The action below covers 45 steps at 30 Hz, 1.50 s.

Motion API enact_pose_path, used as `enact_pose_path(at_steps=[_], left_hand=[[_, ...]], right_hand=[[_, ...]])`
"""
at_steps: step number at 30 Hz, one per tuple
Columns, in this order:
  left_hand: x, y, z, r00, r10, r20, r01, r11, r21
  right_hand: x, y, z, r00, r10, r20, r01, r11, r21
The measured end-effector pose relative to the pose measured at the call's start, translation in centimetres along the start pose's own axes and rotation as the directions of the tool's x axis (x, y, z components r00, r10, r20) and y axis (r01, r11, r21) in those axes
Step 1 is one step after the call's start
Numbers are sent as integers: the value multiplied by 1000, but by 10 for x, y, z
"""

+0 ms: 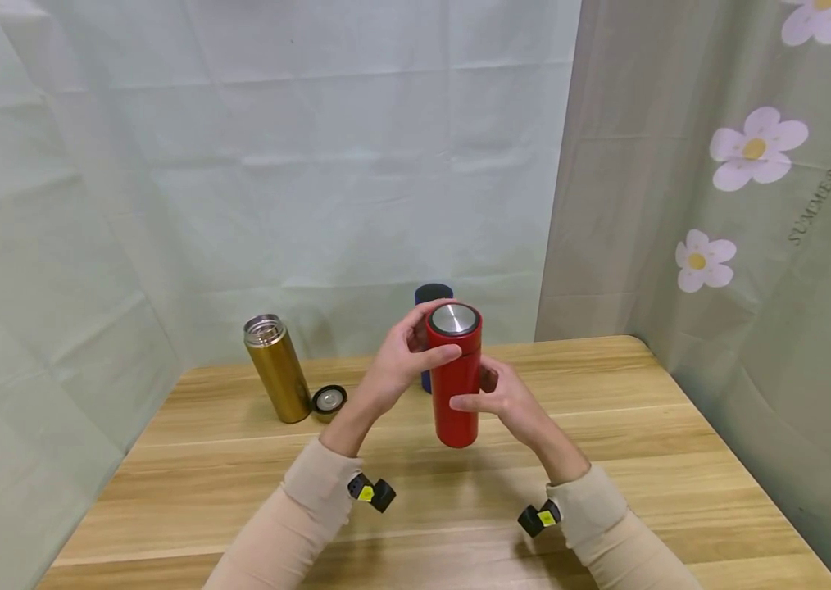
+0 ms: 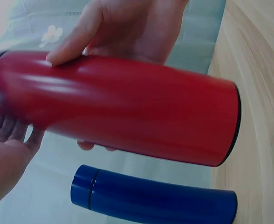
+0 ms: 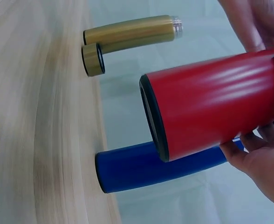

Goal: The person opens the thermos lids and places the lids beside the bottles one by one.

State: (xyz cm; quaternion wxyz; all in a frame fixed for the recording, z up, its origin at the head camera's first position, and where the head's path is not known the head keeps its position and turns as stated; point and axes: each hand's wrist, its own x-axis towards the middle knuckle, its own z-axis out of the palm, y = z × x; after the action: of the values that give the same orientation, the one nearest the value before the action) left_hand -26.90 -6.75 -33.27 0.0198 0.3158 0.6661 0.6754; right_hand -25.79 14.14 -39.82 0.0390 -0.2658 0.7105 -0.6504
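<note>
Both hands hold a red thermos bottle (image 1: 456, 418) nearly upright over the table, its base clear of the wood in the left wrist view. My left hand (image 1: 392, 365) grips it at the top, thumb and fingers around the silver-topped lid (image 1: 454, 319). Lower down, my right hand (image 1: 510, 400) wraps the body, with the thumb across the front. The lid sits on the bottle. Behind it stands a blue thermos bottle (image 3: 127, 167), partly hidden by the red one in the head view.
A gold thermos bottle (image 1: 279, 375) stands without its lid at the back left. Its gold lid (image 1: 329, 401) lies beside its base, inner side up. The wooden table (image 1: 607, 442) ends at pale curtains (image 1: 356, 188) behind and at the sides.
</note>
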Motion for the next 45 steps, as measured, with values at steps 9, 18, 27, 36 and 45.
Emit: enact_pose_path(at_steps=[9,18,27,36,45], left_hand=[[2,0,0,999,23,23,-23,1000,-17],[0,2,-5,993,-26,114,25,1000,10],[2,3,2,1000,-20,4,20,1000,5],[4,5,6,1000,29,-1,-29,999,30],[4,3,0,992,20,123,-23,1000,18]], right_hand=[[0,-1,2,1000,4,-30,-4,1000,-17],[-1,-3,-1,1000,7,-3,-7,1000,17],[2,0,-1,999,6,-32,-7,1000,-25],[4,0,-1,997,-5,-74,2,999,-45],[1,0,-1,1000,-1,-25,0,1000,-14]])
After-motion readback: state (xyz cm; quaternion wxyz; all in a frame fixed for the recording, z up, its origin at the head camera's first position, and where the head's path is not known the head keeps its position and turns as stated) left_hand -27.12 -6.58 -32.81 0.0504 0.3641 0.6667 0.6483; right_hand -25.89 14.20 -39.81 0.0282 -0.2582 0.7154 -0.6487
